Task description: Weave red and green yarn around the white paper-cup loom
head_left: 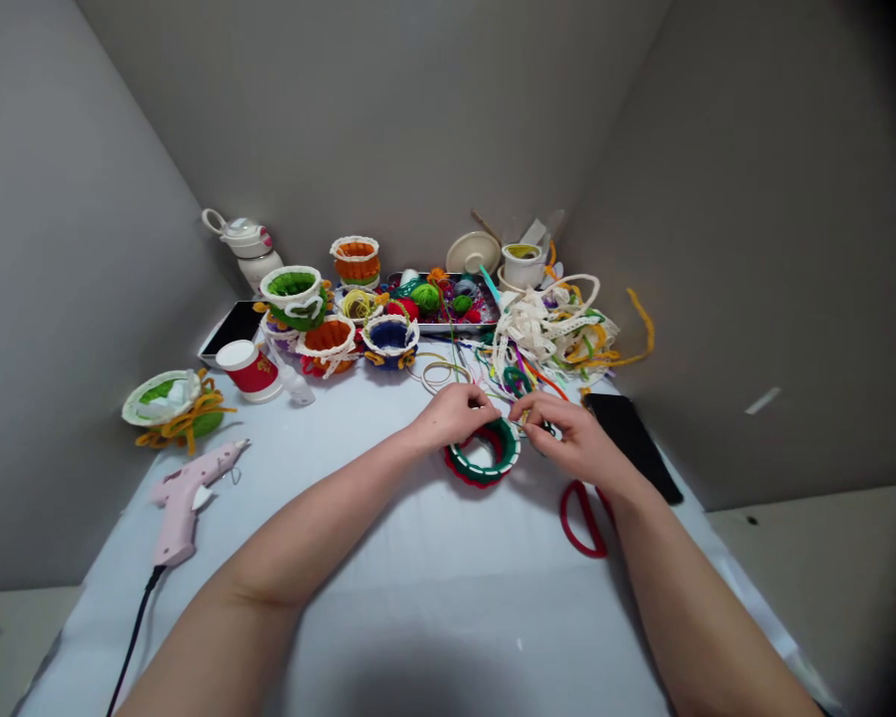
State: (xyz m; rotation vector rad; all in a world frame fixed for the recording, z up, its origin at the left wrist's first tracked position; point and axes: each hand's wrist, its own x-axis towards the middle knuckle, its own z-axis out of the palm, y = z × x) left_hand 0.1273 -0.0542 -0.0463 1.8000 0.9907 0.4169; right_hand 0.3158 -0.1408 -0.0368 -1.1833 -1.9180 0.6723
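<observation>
A round ring-shaped piece [505, 460], dark green inside with white dashes along its rim and red around its base, sits on the pale cloth. My left hand [455, 413] is closed on its upper left edge, fingers bent together. Just to the right, my right hand [563, 430] has thumb and fingers pinched close to the ring's upper right rim; dark green yarn [517, 379] lies by its fingertips. What the pinch holds is too small to make out. Red-handled scissors [583, 520] lie below my right hand, partly hidden by the forearm.
A pink glue gun [185, 503] with a black cord lies at left. Small yarn baskets [329, 344], a red-and-white cup [249, 370] and a bottle [254, 254] stand behind. A yarn tray [448, 327], tangled trims [538, 329] and a black phone-like slab [634, 446] are further right.
</observation>
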